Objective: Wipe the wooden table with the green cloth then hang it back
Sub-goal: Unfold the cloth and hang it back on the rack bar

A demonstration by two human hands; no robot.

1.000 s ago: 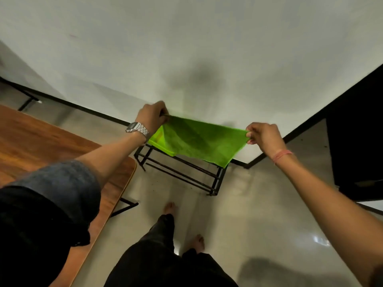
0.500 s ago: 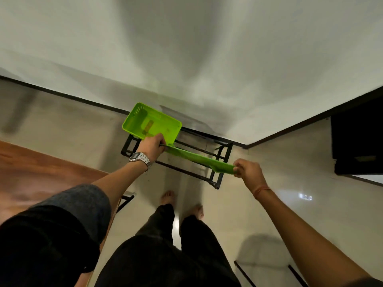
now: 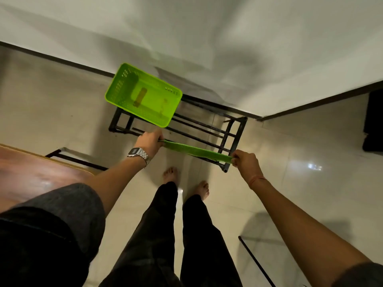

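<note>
Green cloth [image 3: 196, 151] is pinched at each end, left hand [image 3: 149, 142] and right hand [image 3: 245, 160] both closed on it. A second ago it was held up as a broad sheet before the wall; now it is lowered, stretched edge-on just above the front rail of the black rack [image 3: 226, 139], beside the basket [image 3: 144, 95]. Wiping looks finished; hanging seems nearly done, table [image 3: 37, 172] behind at left

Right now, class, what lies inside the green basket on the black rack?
Through the green basket's open top, one dark oblong thing lies on its floor, with a paler small item to its right. Both are too blurred to identify. The black rack beneath it is partly covered.
</note>
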